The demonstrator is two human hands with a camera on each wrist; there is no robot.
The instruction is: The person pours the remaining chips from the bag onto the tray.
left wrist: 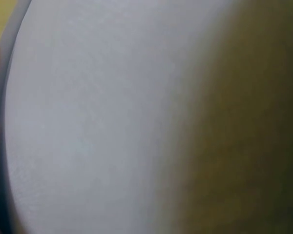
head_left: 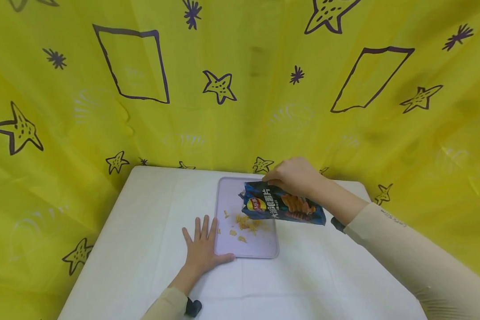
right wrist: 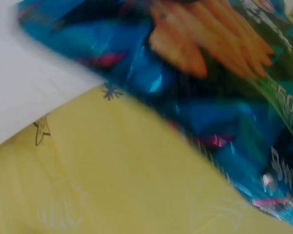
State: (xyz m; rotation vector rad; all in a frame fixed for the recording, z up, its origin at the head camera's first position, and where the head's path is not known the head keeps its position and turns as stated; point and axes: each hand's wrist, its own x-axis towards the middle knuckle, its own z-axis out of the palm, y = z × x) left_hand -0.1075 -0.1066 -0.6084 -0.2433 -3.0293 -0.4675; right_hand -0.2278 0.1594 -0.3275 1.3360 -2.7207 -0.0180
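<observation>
A blue chip bag [head_left: 286, 203] with a red and yellow logo hangs over the lilac tray [head_left: 248, 250], its torn end toward the left. My right hand [head_left: 294, 174] pinches the bag's upper edge. In the right wrist view the shiny bag [right wrist: 200, 112] fills the upper right. Broken yellow chips [head_left: 246, 223] lie on the tray below the bag, some of them hidden by it. Fingers spread, my left hand [head_left: 202, 249] lies flat at the tray's left edge, the thumb along its near left corner. The left wrist view is mostly a blurred pale surface.
The tray rests on a white-covered table [head_left: 156, 249]. A yellow curtain [head_left: 240, 124] with dark star drawings hangs right behind the table and along both sides. Dark wrist straps [head_left: 193, 306] show at the sleeves.
</observation>
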